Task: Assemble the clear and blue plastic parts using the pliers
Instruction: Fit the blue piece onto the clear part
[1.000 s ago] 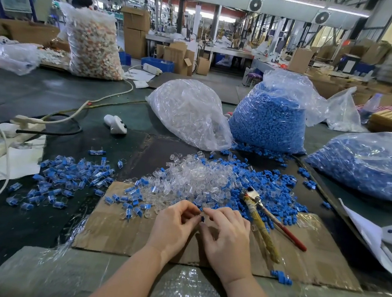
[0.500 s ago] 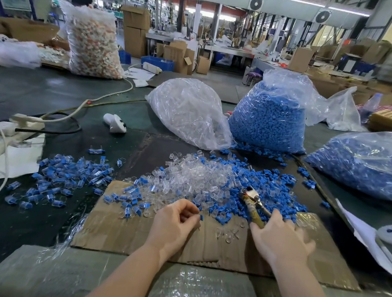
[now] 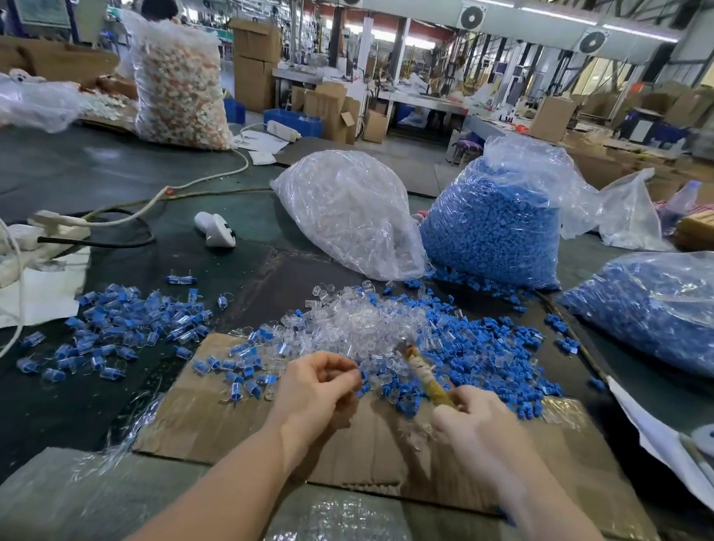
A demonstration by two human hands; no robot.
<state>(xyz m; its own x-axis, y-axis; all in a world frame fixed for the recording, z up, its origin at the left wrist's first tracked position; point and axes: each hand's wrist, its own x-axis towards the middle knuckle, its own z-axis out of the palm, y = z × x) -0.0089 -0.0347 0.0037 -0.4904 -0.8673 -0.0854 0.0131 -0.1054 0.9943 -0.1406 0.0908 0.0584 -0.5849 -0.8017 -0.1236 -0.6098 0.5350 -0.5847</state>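
Now at the near edge of the heap — right hand (image 3: 477,430) curled round the wrapped handle of the pliers (image 3: 421,372), blurred, so finger detail lost. Long axis of the pliers running up and to the left from that hand, nose end lying over the mixed pile, tip not resolvable through the blur. Left hand (image 3: 320,386) just beside, to the left of the pliers, fingers curled inward toward the thumb as if pinching something small; a fleck of blue visible at the fingertips, but whether a part is really held — cannot tell. Nose of the pliers up and right of those fingertips, near but apart; left hand nearer the loose parts, right hand the only one on the tool.

Clear parts (image 3: 354,322) heaped in the middle, small, glassy, tangled; blue parts (image 3: 487,352) spread to the right of them, chunky and matte, some spilled onto the cardboard sheet (image 3: 218,427). Assembled pieces (image 3: 123,326), blue inside clear, scattered well to the left. Likely next: bringing the nose across to whatever the left fingers present.
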